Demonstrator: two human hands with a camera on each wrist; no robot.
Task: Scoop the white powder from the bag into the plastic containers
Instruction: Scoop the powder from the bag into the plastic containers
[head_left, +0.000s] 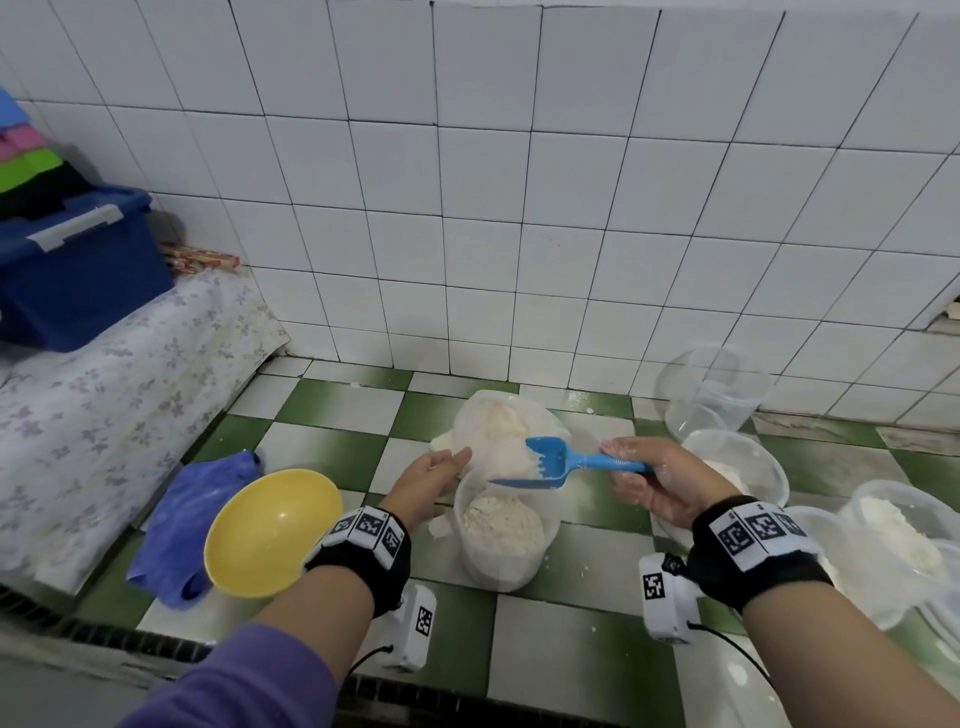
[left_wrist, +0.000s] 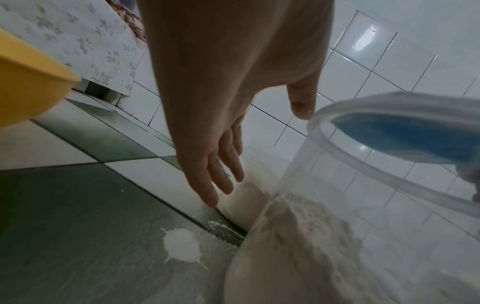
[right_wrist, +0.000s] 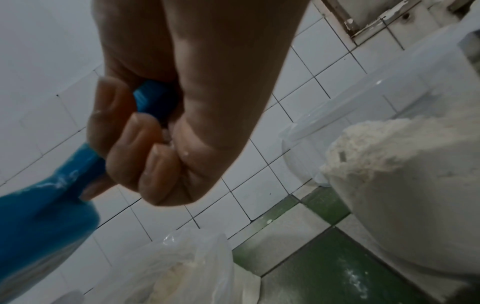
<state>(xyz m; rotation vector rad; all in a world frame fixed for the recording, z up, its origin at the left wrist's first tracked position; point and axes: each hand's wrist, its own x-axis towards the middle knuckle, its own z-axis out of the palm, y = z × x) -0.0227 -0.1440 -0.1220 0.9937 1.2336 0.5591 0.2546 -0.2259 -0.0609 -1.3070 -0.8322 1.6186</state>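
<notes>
Nearest the person, on the green-and-white tiled surface (head_left: 571, 649), the right hand (head_left: 657, 480) has its fingers (right_wrist: 124, 144) curled tight round the handle of the blue scoop (head_left: 545, 462). The scoop's long axis runs level, left to right in the head view; its bowl points left, away from those fingers, carries white powder (head_left: 514, 460), and hangs over the far rim of the open plastic container (head_left: 506, 535), which is partly filled with powder. Left of the scoop bowl, the left hand (head_left: 431, 480) is held flat with fingers (left_wrist: 215, 172) straight and close together, their tips by the container's left rim, gripping nothing. Just beyond both sets of fingers lies the bag (head_left: 501, 423), open and holding powder, touching the container's far side. Left of the left fingers sit a yellow bowl (head_left: 272, 532) and a blue cloth (head_left: 176, 525). Right of the right fingers stand more containers (head_left: 898, 530) with powder. Farther off, empty tubs (head_left: 711, 395) stand against the white tiled wall (head_left: 519, 208).
</notes>
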